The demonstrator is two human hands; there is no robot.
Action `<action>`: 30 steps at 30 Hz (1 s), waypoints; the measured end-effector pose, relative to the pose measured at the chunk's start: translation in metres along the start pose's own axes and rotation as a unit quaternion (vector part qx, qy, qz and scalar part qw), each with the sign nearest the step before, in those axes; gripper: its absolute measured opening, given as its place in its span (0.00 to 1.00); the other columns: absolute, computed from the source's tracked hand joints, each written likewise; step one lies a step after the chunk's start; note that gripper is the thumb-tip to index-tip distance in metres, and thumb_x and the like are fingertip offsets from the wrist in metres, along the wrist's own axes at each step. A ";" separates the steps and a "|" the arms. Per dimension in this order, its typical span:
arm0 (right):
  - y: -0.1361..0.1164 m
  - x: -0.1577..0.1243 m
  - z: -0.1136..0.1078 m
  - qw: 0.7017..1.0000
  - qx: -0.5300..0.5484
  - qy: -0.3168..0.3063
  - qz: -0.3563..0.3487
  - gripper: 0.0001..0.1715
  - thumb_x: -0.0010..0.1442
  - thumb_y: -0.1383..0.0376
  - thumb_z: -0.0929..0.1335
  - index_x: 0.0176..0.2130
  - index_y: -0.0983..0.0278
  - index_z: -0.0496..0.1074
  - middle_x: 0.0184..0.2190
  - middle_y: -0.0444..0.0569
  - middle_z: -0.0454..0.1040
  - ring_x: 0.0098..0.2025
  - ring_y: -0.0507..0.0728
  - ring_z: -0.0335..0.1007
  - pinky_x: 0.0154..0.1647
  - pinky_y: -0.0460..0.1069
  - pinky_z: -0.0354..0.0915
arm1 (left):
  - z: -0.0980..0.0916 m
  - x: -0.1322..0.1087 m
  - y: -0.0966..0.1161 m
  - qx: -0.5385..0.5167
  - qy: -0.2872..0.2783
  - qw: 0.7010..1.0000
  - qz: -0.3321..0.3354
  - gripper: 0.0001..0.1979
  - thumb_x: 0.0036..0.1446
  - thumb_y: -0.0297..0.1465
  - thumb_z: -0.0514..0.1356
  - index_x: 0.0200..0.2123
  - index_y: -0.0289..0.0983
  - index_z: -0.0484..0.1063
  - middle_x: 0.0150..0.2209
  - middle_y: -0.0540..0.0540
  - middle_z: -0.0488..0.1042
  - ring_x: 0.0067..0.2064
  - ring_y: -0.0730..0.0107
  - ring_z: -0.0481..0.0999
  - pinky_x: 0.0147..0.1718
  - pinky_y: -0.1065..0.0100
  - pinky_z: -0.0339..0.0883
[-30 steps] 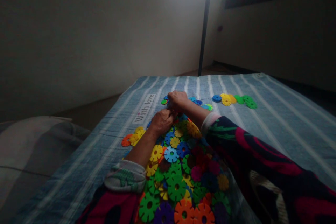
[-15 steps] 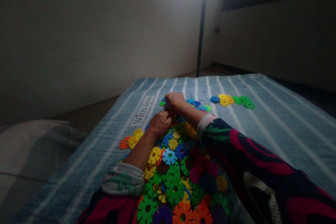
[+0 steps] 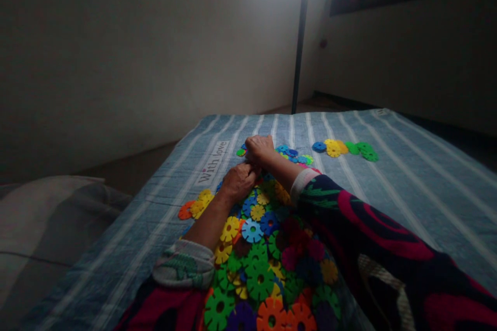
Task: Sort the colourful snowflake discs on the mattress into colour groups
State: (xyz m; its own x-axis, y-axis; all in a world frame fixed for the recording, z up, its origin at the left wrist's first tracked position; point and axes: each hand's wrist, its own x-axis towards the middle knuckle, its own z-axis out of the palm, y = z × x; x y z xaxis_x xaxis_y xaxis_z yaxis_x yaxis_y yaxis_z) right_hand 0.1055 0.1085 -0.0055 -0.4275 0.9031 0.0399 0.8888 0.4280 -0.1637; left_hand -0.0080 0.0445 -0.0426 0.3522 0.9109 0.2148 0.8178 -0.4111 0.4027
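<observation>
My left hand [image 3: 239, 181] is closed at the far end of a heap of notched plastic discs [image 3: 258, 274] in green, yellow, blue, red and orange. Just beyond and touching it, my right hand [image 3: 259, 149] is closed too, its wrist bent over. The fingertips of both hands are hidden, so whatever is pinched between them does not show. Small blue and green discs [image 3: 292, 153] lie right of my right hand. By my left forearm are yellow discs [image 3: 202, 201] and an orange disc [image 3: 186, 210].
A striped blue cloth [image 3: 155, 217] with "With love" lettering covers the surface. A row of blue, yellow and green discs [image 3: 336, 148] lies at the far right. Behind the far edge stands a dark pole [image 3: 298, 51]. Pale fabric [image 3: 50, 217] is at the left.
Both hands stay pressed together in nearly the same spot. The whole view has shifted very slightly; the discs lie as before.
</observation>
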 end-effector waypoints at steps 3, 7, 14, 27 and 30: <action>-0.002 0.000 -0.001 0.999 -0.004 0.032 0.042 0.20 0.57 0.67 0.65 0.49 0.64 0.73 0.50 0.62 0.74 0.53 0.67 0.70 0.55 0.62 0.59 | 0.000 0.000 0.000 -0.005 -0.008 1.000 -0.003 0.16 0.60 0.37 0.49 0.26 0.38 0.71 0.28 0.45 0.74 0.32 0.66 0.72 0.33 0.68 0.61; 0.010 -0.009 -0.012 0.996 -0.006 0.055 0.074 0.18 0.55 0.66 0.66 0.46 0.63 0.76 0.48 0.58 0.76 0.51 0.64 0.72 0.51 0.56 0.63 | -0.002 -0.002 0.003 -0.035 -0.007 0.999 0.015 0.16 0.61 0.37 0.48 0.28 0.38 0.71 0.29 0.45 0.74 0.34 0.66 0.73 0.35 0.68 0.62; 0.096 -0.050 -0.041 0.984 0.009 0.092 0.154 0.18 0.52 0.62 0.70 0.44 0.60 0.78 0.45 0.52 0.78 0.49 0.63 0.72 0.43 0.51 0.66 | -0.004 -0.004 0.004 -0.056 -0.009 0.998 0.025 0.17 0.61 0.37 0.48 0.24 0.38 0.68 0.29 0.48 0.73 0.34 0.68 0.72 0.36 0.68 0.62; 0.186 -0.091 -0.031 0.978 0.048 0.044 0.197 0.23 0.48 0.65 0.72 0.46 0.62 0.78 0.42 0.50 0.79 0.42 0.58 0.75 0.37 0.47 0.66 | -0.001 -0.001 -0.001 -0.056 0.003 0.998 0.029 0.16 0.59 0.37 0.50 0.26 0.38 0.71 0.32 0.47 0.75 0.37 0.68 0.73 0.39 0.69 0.64; 0.186 -0.090 -0.028 0.978 0.033 0.034 0.202 0.25 0.48 0.65 0.73 0.47 0.62 0.78 0.42 0.51 0.79 0.43 0.59 0.75 0.40 0.48 0.67 | 0.000 -0.001 -0.002 -0.049 -0.002 0.998 0.027 0.17 0.60 0.37 0.49 0.27 0.38 0.72 0.33 0.46 0.76 0.37 0.67 0.73 0.42 0.68 0.64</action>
State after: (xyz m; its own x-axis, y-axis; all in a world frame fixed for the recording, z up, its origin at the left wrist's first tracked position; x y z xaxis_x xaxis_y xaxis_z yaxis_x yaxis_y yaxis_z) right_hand 0.3142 0.1082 -0.0117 -0.0292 0.9993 0.0234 0.9693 0.0340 -0.2433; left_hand -0.0101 0.0443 -0.0432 0.3953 0.8878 0.2355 0.7497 -0.4600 0.4758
